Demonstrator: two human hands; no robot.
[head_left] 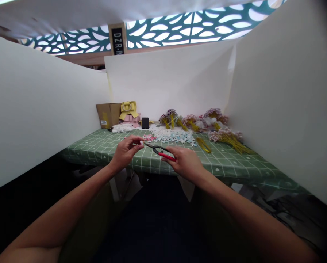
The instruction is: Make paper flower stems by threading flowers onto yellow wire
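My right hand (187, 162) is closed around the red handles of a pair of pliers (163, 154), whose dark jaws point left. Between the thumb and fingertips of my left hand (126, 150) is a small white flower piece (142, 143). The plier tips are right at this piece; whether they grip it is too small to tell. Just beyond both hands lie loose pink petal pieces (149, 137) and a spread of white and pale blue flower pieces (177, 136) on the table.
A green checked cloth (223, 162) covers the table. Bundles of yellow-stemmed stamens (231, 140) lie at the right, near a yellow wire loop (204, 145). At the back left stand a cardboard box (108, 114), yellow bows (128, 109) and a black phone (145, 123). White panels (169, 80) enclose three sides.
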